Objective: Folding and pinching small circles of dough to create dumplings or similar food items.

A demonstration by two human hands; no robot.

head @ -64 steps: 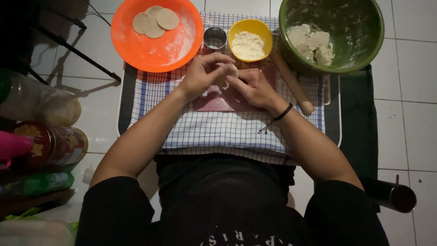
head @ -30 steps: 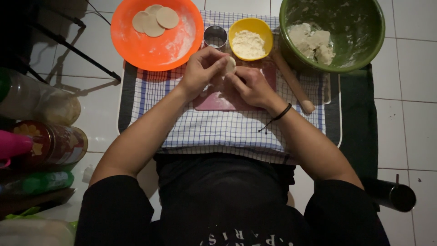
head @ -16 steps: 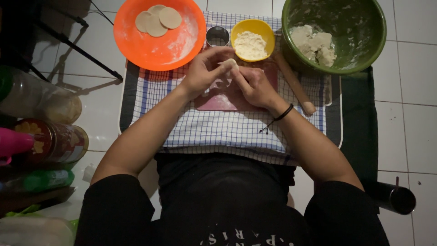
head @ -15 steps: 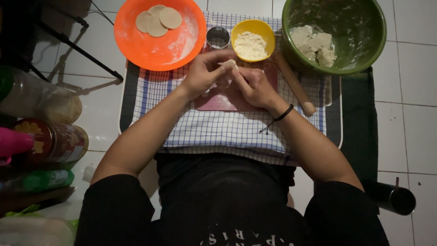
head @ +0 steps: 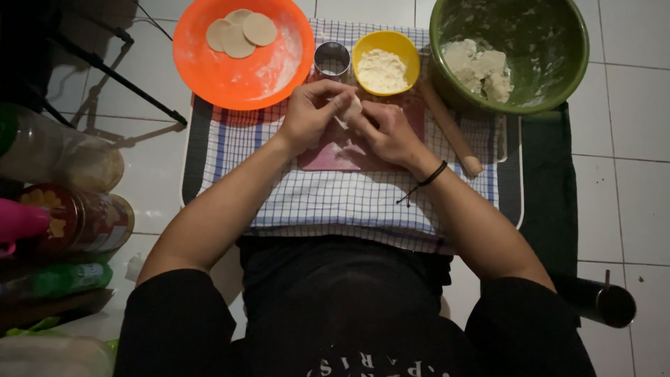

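Observation:
Both my hands meet over a pink board [head: 328, 155] on a checked cloth [head: 349, 202]. My left hand [head: 313, 114] and my right hand [head: 388, 130] together pinch a small pale piece of dough [head: 351, 108] between their fingertips, just above the board. A black band circles my right wrist. A wooden rolling pin [head: 450, 129] lies on the cloth to the right of my right hand.
At the back stand an orange floured plate [head: 241, 70] with three dough discs [head: 241, 31], a round metal cutter [head: 332, 59], a yellow bowl of flour [head: 386, 66] and a green bowl [head: 558, 56] with dough lumps. Bottles and a tin [head: 77, 220] lie at left; a dark cup [head: 607, 304] sits at right.
The hands stay over the board, fingers working the small dough piece and lifting it slightly toward the yellow bowl. Nothing else has moved.

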